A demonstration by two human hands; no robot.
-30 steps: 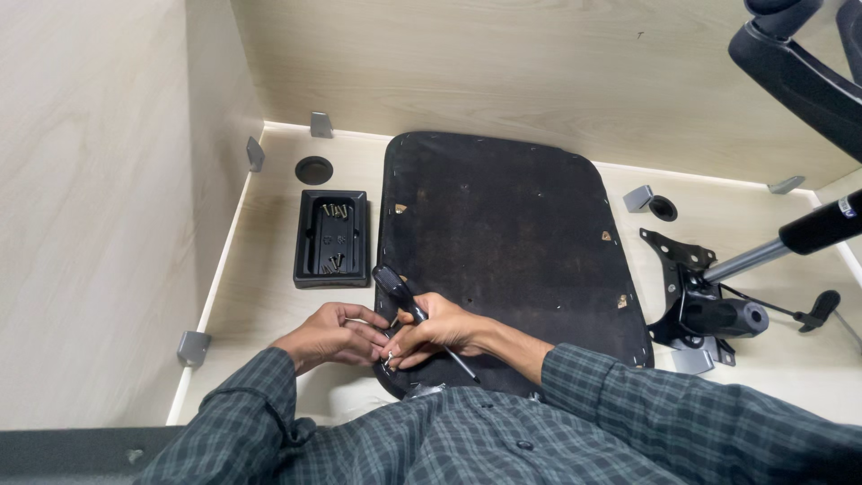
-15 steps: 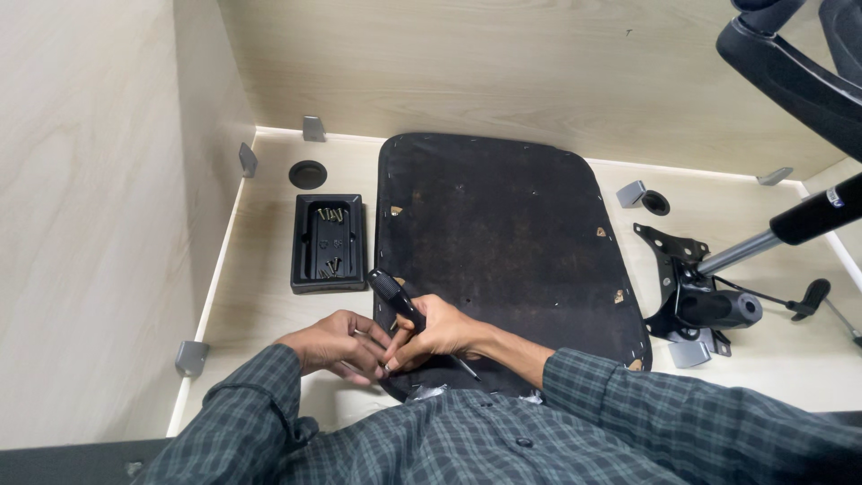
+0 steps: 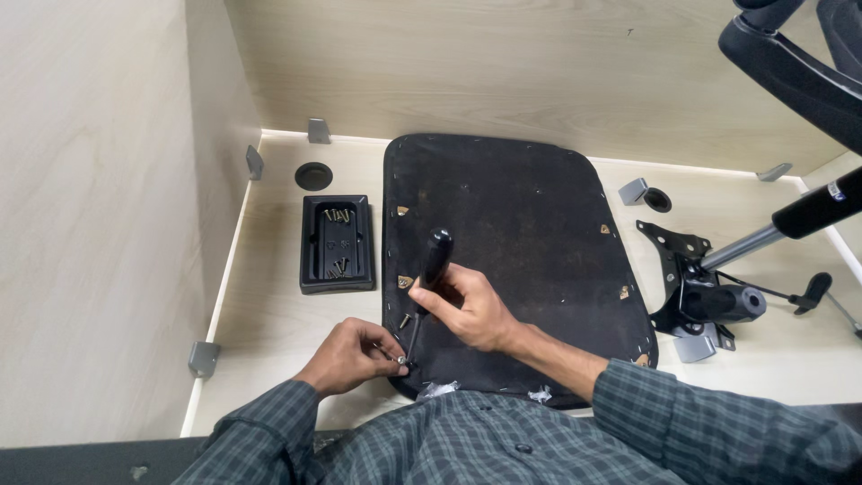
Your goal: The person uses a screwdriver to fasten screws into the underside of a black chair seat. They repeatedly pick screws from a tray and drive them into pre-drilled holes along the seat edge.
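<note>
Black fabric covered the upside-down chair seat (image 3: pixel 516 260) lying flat on the pale wood counter (image 3: pixel 269 323), and everything sat around that seat. At its near-left corner the right hand (image 3: pixel 471 310) was clenched round the black handle of a screwdriver (image 3: pixel 429 274), shaft angled down to the seat's edge. The left hand (image 3: pixel 355 355) pinched a small screw (image 3: pixel 401 361) right at the tip. Left of the seat was a black tray (image 3: pixel 336 244) with more screws in it; right of it, the metal chair mechanism (image 3: pixel 705 296). That screw looked tiny and slippery, so I'd guess fingertips only. The driver seemed stiff and light, best gripped at the fat handle.
</note>
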